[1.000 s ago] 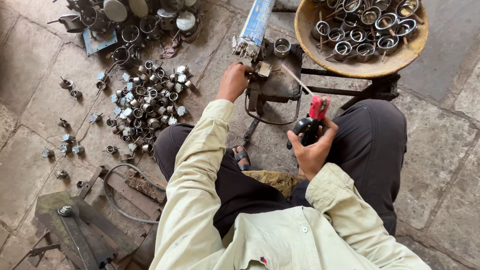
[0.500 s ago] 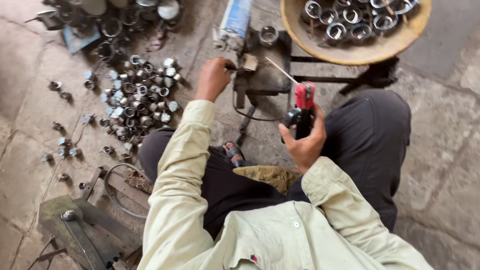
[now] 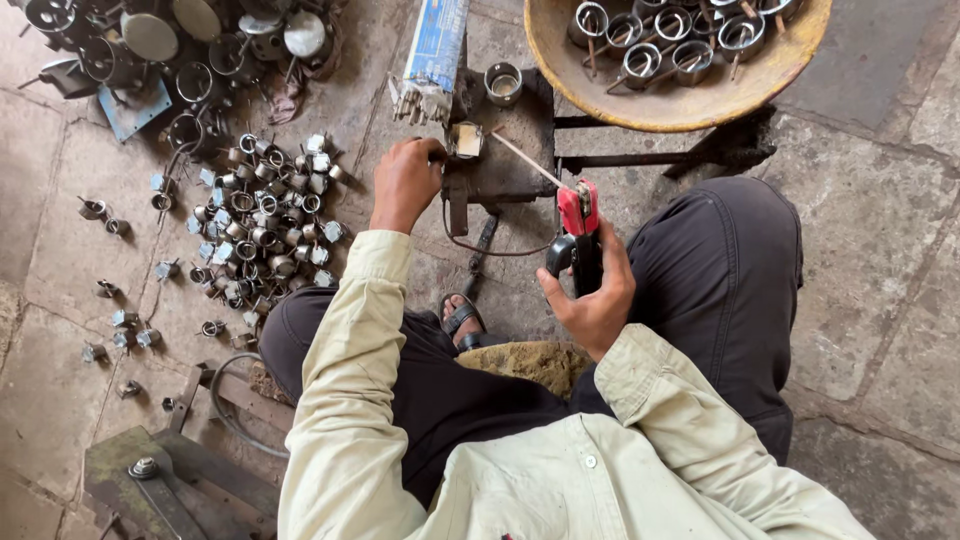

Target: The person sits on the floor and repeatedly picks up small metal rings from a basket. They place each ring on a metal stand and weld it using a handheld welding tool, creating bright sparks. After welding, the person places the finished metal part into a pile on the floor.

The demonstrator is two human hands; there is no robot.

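My right hand (image 3: 592, 296) grips a red and black electrode holder (image 3: 579, 228) with a thin welding rod (image 3: 528, 160) clamped in it; the rod's tip points at a small square metal piece (image 3: 466, 139). That piece sits on a dark iron work block (image 3: 505, 150), and my left hand (image 3: 405, 182) holds it by its left side. A short metal ring (image 3: 503, 82) stands farther back on the block. A dark cable (image 3: 478, 250) loops below the block toward the holder.
Several small metal rings (image 3: 255, 215) lie heaped on the stone floor at left, larger rings and lids (image 3: 170, 45) behind them. A yellow bowl (image 3: 655, 108) with welded rings rests on a stand at top right. A blue rod packet (image 3: 433, 50) lies beside the block. Scrap iron (image 3: 150, 480) lies lower left.
The view has shifted slightly. My right hand with the holder has stayed near my knee, the rod still aimed at the piece. My left hand remains on the piece.
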